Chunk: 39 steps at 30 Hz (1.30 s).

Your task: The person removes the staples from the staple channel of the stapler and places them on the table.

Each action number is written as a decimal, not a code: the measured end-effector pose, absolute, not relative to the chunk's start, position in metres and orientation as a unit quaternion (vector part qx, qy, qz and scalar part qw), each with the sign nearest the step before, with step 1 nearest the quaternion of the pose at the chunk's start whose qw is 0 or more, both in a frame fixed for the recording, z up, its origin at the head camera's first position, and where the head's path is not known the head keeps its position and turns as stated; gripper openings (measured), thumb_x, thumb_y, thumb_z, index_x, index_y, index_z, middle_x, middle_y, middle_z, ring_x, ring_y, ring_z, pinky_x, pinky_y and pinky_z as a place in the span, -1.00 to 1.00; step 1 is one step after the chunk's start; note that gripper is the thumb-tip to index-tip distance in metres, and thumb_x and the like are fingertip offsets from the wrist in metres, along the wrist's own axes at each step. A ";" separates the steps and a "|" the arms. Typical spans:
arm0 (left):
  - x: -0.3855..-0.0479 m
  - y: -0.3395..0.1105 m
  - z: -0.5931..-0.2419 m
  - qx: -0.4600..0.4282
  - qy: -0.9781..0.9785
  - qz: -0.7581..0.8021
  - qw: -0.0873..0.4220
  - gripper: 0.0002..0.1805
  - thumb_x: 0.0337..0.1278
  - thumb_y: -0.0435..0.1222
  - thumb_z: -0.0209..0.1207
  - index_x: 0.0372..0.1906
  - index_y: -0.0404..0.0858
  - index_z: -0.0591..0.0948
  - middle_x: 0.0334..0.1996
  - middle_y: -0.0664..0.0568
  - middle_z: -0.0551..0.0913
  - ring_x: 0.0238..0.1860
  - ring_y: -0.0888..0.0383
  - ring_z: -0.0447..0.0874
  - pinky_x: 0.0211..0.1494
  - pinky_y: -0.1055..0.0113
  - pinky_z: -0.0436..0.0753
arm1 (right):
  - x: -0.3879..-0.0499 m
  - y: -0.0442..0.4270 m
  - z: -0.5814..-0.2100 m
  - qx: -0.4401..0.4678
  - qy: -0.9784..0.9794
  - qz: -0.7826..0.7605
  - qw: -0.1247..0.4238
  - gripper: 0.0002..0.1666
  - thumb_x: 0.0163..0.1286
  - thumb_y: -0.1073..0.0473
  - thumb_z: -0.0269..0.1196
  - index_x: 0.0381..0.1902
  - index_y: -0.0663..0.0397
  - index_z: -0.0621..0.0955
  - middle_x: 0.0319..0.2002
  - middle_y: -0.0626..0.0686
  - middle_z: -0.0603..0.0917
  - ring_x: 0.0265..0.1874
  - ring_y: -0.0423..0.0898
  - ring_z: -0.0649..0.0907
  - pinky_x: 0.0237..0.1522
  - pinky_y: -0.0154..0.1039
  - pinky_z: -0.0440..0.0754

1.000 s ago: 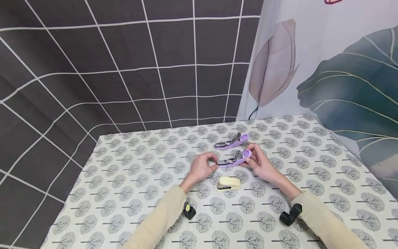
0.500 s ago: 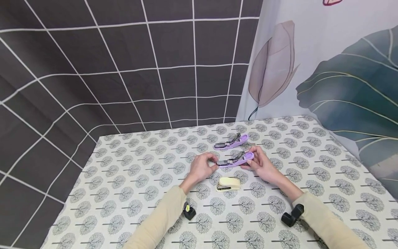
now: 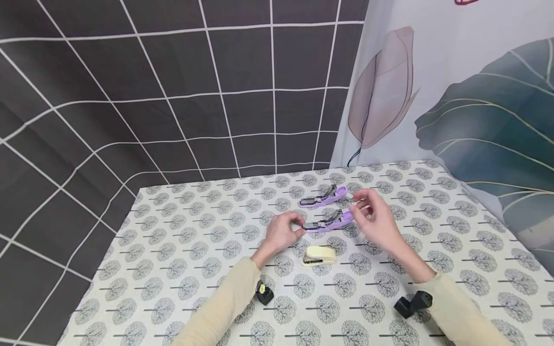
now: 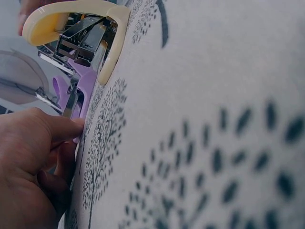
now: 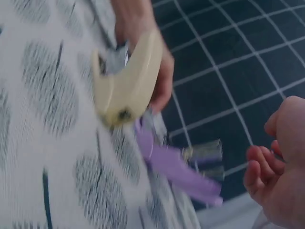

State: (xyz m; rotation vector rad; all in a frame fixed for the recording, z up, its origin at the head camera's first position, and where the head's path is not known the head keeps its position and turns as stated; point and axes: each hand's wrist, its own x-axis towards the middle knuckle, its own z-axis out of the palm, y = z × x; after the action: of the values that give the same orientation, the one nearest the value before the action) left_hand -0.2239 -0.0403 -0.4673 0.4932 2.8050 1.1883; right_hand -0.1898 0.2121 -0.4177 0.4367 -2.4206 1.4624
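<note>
Two purple staplers lie spread apart on the cloth with their metal parts exposed. My left hand [image 3: 279,233] pinches the left end of the nearer purple stapler [image 3: 345,220]; thumb and fingertips meet at its edge in the left wrist view. My right hand [image 3: 379,225] is raised beside that stapler's right end, fingers loosely bent. In the right wrist view there is a gap between the right hand [image 5: 288,164] and the purple stapler [image 5: 178,171]. The farther purple stapler [image 3: 339,193] lies just behind. A cream stapler [image 3: 322,253] rests closer to me.
A white cloth with tree prints covers the table [image 3: 207,274]. Behind it hangs a dark curtain [image 3: 242,115] with white grid lines, and a leaf-patterned curtain [image 3: 389,96] on the right. Black wrist cameras sit on both sleeves.
My right hand has let go of the nearer purple stapler's right end and lifted away to the right. The left hand and the other staplers have stayed in place.
</note>
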 end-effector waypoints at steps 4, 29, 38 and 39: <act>-0.224 -0.040 -0.467 0.155 0.908 0.389 0.030 -0.74 0.01 -0.32 0.46 -0.16 -0.10 0.70 -0.17 0.11 0.72 -0.55 0.29 0.48 -0.33 0.35 0.49 | -0.185 0.195 -0.408 0.157 -0.817 0.553 0.045 -0.67 0.39 0.45 0.15 0.09 0.45 0.46 -0.21 0.27 0.65 -0.31 0.18 0.65 -0.29 -0.37 0.63; -0.226 -0.039 -0.466 0.167 0.908 0.383 0.020 -0.73 -0.01 -0.33 0.47 -0.16 -0.11 0.71 -0.15 0.10 0.73 -0.56 0.31 0.47 -0.31 0.36 0.49 | -0.200 0.150 -0.443 0.129 -0.862 0.480 -0.101 -0.62 0.36 0.37 0.21 0.06 0.53 0.47 -0.45 0.03 0.65 -0.51 -0.10 0.63 -0.46 -0.25 0.62; -0.226 -0.040 -0.467 0.169 0.910 0.377 0.013 -0.73 -0.02 -0.33 0.47 -0.16 -0.11 0.71 -0.15 0.10 0.74 -0.55 0.31 0.46 -0.28 0.34 0.49 | -0.202 0.145 -0.442 0.098 -0.833 0.527 -0.139 -0.72 0.40 0.40 0.17 -0.02 0.56 0.49 -0.47 0.08 0.68 -0.53 -0.09 0.67 -0.46 -0.24 0.67; -0.226 -0.040 -0.467 0.168 0.910 0.378 0.014 -0.73 -0.02 -0.33 0.47 -0.16 -0.11 0.71 -0.15 0.10 0.74 -0.56 0.31 0.46 -0.28 0.34 0.49 | -0.202 0.145 -0.442 0.092 -0.826 0.537 -0.145 -0.72 0.41 0.41 0.17 -0.02 0.57 0.50 -0.47 0.09 0.69 -0.52 -0.09 0.68 -0.45 -0.24 0.67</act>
State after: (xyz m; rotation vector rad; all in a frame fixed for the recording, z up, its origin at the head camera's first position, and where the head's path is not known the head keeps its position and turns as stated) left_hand -0.2261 -0.0404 -0.4674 0.5237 2.8345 1.1765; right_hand -0.2022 0.1446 -0.4421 0.3203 -2.8644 1.8642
